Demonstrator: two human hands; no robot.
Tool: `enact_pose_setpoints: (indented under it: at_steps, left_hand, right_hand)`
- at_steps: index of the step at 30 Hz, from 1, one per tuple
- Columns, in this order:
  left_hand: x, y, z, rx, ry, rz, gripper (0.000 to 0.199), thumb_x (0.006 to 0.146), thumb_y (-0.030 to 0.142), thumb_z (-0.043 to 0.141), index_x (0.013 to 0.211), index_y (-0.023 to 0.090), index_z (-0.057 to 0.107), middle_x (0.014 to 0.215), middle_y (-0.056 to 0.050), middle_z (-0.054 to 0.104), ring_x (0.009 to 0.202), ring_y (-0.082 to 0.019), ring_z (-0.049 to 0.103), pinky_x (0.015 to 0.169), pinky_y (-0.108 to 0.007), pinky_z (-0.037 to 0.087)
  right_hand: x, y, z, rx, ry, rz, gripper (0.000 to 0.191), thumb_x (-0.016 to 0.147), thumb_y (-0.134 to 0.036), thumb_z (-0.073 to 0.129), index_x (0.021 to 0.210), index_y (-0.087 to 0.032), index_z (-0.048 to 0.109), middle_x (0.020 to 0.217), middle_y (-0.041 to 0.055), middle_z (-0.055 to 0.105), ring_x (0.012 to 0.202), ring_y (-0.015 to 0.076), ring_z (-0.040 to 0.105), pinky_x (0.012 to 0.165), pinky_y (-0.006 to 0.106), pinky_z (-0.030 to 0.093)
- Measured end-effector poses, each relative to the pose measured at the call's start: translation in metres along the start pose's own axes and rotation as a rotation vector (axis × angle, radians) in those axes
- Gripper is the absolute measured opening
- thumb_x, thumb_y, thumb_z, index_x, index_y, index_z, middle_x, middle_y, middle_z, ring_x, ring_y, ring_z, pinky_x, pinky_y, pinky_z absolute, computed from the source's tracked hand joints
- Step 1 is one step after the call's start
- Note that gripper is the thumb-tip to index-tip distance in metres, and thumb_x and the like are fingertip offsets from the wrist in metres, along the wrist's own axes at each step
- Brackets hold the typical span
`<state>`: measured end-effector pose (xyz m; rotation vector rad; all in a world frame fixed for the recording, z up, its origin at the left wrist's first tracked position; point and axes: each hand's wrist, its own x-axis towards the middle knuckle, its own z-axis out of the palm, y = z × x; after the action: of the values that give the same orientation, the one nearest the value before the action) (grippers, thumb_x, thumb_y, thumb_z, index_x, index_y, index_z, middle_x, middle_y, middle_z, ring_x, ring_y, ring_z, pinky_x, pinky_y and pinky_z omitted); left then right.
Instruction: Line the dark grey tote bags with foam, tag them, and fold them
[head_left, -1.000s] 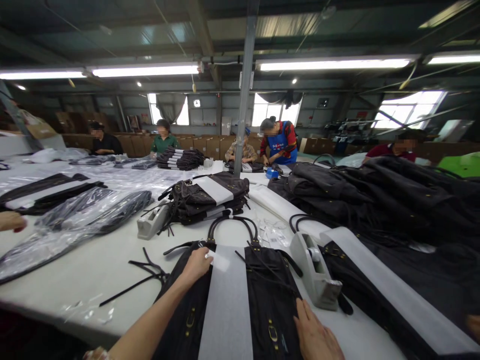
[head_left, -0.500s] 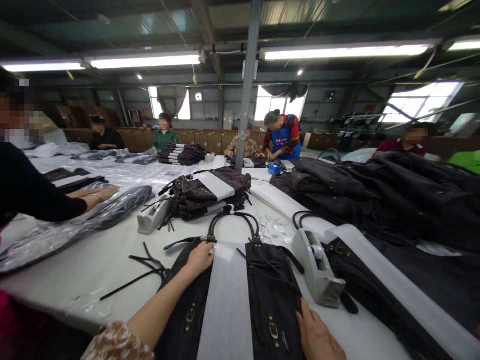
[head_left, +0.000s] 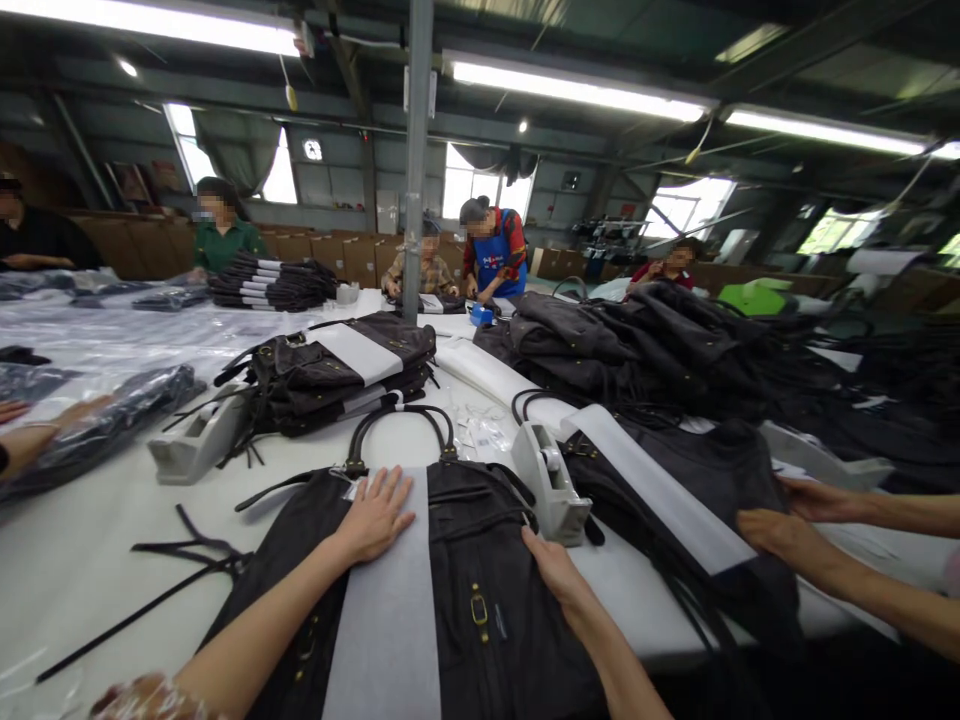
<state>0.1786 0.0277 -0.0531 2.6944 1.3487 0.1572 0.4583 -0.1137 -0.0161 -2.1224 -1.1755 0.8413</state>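
A black handbag [head_left: 491,540] with looped handles and brass buckles lies flat in front of me, a white paper strip [head_left: 386,620] running down its middle. My left hand [head_left: 379,515] rests palm down near its top, fingers spread, partly over the strip. At the bag's right side, my right hand [head_left: 559,575] has its fingers closed at the edge; the fingertips are partly hidden. Just beyond that hand stands a grey tape dispenser [head_left: 551,490]. Loose black straps [head_left: 202,550] trail from the bag's left side onto the white table.
Another person's hands [head_left: 795,520] hold a second handbag [head_left: 660,490] at right. A second tape dispenser [head_left: 199,435] stands beside stacked bags [head_left: 341,370]. A large bag pile [head_left: 630,345] lies behind. A hand [head_left: 45,430] touches plastic-wrapped goods at left. A metal post [head_left: 416,170] rises ahead.
The view has turned to the right. My left hand has spread its fingers and shifted onto the paper strip. My right hand has moved up the bag's edge. A co-worker's hands now show at right.
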Motion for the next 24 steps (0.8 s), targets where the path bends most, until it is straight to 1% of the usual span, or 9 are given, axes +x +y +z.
enact_pose_setpoints:
  at_steps: [3,5,9,11,15,17,20,22,24]
  left_hand:
    - [-0.001,-0.007,0.009,0.022,0.029,0.020,0.062,0.093,0.054,0.027,0.148,0.024,0.025,0.156,-0.010,0.017,0.142,-0.036,0.013,0.110,-0.060,0.014]
    - [-0.003,-0.008,0.008,0.021,0.027,0.023,0.063,0.093,0.055,0.027,0.148,0.024,0.024,0.156,-0.010,0.017,0.142,-0.036,0.013,0.110,-0.061,0.014]
    - [-0.004,-0.002,-0.007,-0.009,-0.011,0.004,0.064,0.093,0.054,0.030,0.147,0.021,0.026,0.156,-0.013,0.017,0.142,-0.038,0.012,0.110,-0.062,0.012]
    - [-0.004,0.003,-0.018,-0.048,-0.046,-0.011,0.064,0.093,0.053,0.032,0.147,0.020,0.027,0.155,-0.013,0.017,0.142,-0.037,0.012,0.110,-0.061,0.011]
    - [-0.022,0.001,-0.043,-0.113,-0.080,-0.072,0.064,0.094,0.053,0.030,0.148,0.020,0.022,0.156,-0.014,0.015,0.142,-0.035,0.011,0.111,-0.058,0.014]
    - [-0.055,-0.011,-0.058,-0.174,-0.031,-0.107,0.066,0.093,0.056,0.033,0.147,0.021,0.025,0.155,-0.014,0.017,0.142,-0.037,0.013,0.110,-0.059,0.018]
    - [-0.139,-0.039,-0.076,-0.311,0.141,-0.118,0.066,0.086,0.062,0.044,0.140,0.024,0.039,0.153,-0.009,0.027,0.141,-0.033,0.020,0.112,-0.052,0.020]
    - [-0.203,-0.054,-0.077,-0.445,0.326,-0.376,0.070,0.079,0.066,0.051,0.133,0.021,0.047,0.144,-0.012,0.041,0.134,-0.032,0.034,0.110,-0.051,0.027]
    - [-0.257,-0.058,-0.068,-0.716,0.401,-0.825,0.070,0.074,0.069,0.054,0.124,0.020,0.051,0.123,-0.013,0.058,0.116,-0.031,0.053,0.098,-0.051,0.043]
  right_hand:
    - [-0.009,-0.001,0.002,-0.311,0.018,0.068,0.054,0.094,-0.043,0.030,0.078,-0.011,0.071,0.080,0.0165,0.071,0.086,0.0294,0.066,0.076,0.037,0.048]
    - [-0.014,-0.012,0.003,-0.486,0.129,0.053,0.046,0.093,-0.039,0.035,0.096,-0.009,0.069,0.095,0.0218,0.069,0.094,0.0333,0.063,0.082,0.043,0.045]
    - [-0.005,-0.040,0.010,-0.782,0.333,-0.320,0.052,0.092,-0.029,0.036,0.144,-0.018,0.033,0.143,0.0161,0.043,0.131,0.0293,0.039,0.102,0.049,0.032]
    - [0.007,-0.047,0.018,-0.824,0.201,-0.391,0.054,0.095,-0.033,0.031,0.147,-0.023,0.024,0.154,0.0100,0.026,0.139,0.0272,0.025,0.107,0.051,0.026]
    - [0.011,-0.043,0.025,-0.810,-0.070,-0.269,0.057,0.096,-0.044,0.026,0.148,-0.021,0.022,0.157,0.0110,0.011,0.140,0.0318,0.023,0.105,0.057,0.028]
    - [-0.011,-0.037,0.014,-0.801,-0.056,-0.373,0.062,0.095,-0.052,0.028,0.147,-0.019,0.026,0.156,0.0144,0.014,0.140,0.0344,0.020,0.106,0.060,0.024]
    - [-0.070,-0.021,-0.012,-0.789,-0.105,-0.743,0.070,0.085,-0.062,0.044,0.143,-0.022,0.036,0.152,0.0141,0.029,0.140,0.0345,0.020,0.107,0.063,0.017]
    - [-0.111,-0.004,-0.021,-0.807,-0.150,-0.942,0.082,0.073,-0.061,0.062,0.142,-0.024,0.037,0.148,0.0141,0.037,0.137,0.0377,0.026,0.107,0.066,0.010]
    - [-0.138,0.014,-0.019,-0.865,-0.097,-0.994,0.079,0.072,-0.044,0.068,0.142,-0.027,0.037,0.147,0.0149,0.038,0.133,0.0387,0.033,0.105,0.067,0.011]
